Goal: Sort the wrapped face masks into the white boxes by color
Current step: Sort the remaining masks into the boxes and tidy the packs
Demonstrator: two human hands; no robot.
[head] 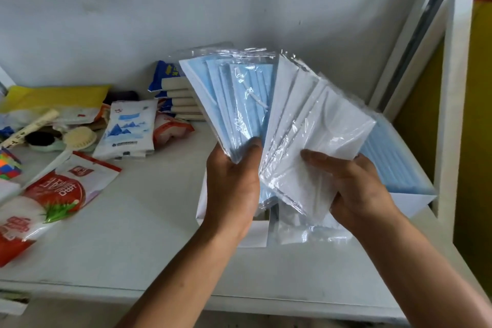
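Holding the lot fanned out above the boxes, already split by colour. The left hand (234,189) grips the blue masks (239,98), thumb pressed across the wrapper fronts and fingers curled behind. The right hand (356,189) pinches the white masks (314,125) near their lower corner, thumb on top. The fan makes sense (every wrapper edge shows, so colour reads at a glance). The two bundles touch in the middle and are not yet pulled apart.

Both boxes sit under the hands, toward the right edge of the surface (149,234). The right box (410,202) carries a boxed blue stack (391,160) and sits close to the white frame (450,114) on the right. The left box (201,210) is mostly hidden by the left hand and the masks, so I can't tell its contents.

My read: blue belongs in the right box, so the left hand would have to cross over the right hand.

Room: the front edge and middle of the surface are bare. Red bags (53,194), a tissue pack (127,128) and a brush (80,138) crowd the left end, well apart from the boxes.
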